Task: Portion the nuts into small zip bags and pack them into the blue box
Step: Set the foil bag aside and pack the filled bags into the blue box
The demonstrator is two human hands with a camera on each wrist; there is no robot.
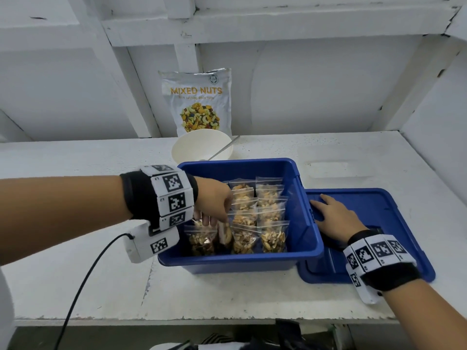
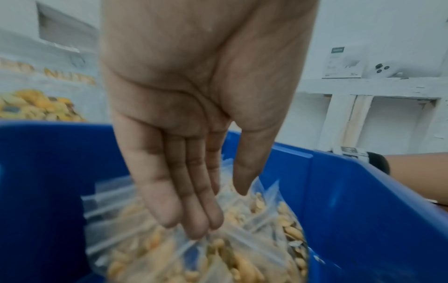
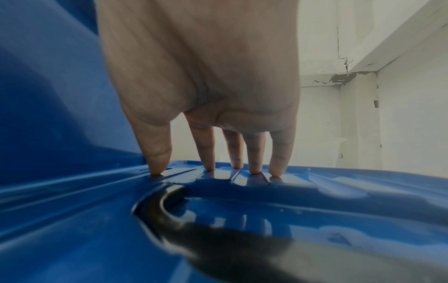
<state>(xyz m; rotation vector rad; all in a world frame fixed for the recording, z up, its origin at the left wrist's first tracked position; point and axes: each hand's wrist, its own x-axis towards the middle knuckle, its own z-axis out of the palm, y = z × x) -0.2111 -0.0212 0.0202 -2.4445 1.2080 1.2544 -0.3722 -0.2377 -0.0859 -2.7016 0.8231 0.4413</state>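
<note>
Zip bags of nuts [image 1: 252, 218] are standing in overlapping rows inside the blue box [image 1: 307, 223], centre of the head view; one bag at lower left of the rows [image 1: 223, 233] is sitting edge-on, not yet seated. Left hand [image 1: 214, 200] is reaching down into the box's left side, fingers [image 2: 191, 216] straight and pressed together, thumb apart, tips touching the bag tops w/o pinching. Right hand [image 1: 337, 215] is resting on the blue lid [image 1: 394, 205], lying flat just right of the box; fingers [image 3: 254, 160] are spread, tips pressing the lid's ridged surface near its black handle [image 3: 169, 206].

Probably the last packing step, lid next. To do it well: nudge the edge-on bag flat against its neighbours w/ fingertip pressure only, keeping the zip strips up and below rim level, so the lid can close. Pushing hard risks popping a seal.

Behind the box, upper centre: white bowl [image 1: 192, 145] w/ spoon [image 1: 223, 149], then the Mixed Nuts pouch [image 1: 197, 102] upright against the wall.
</note>
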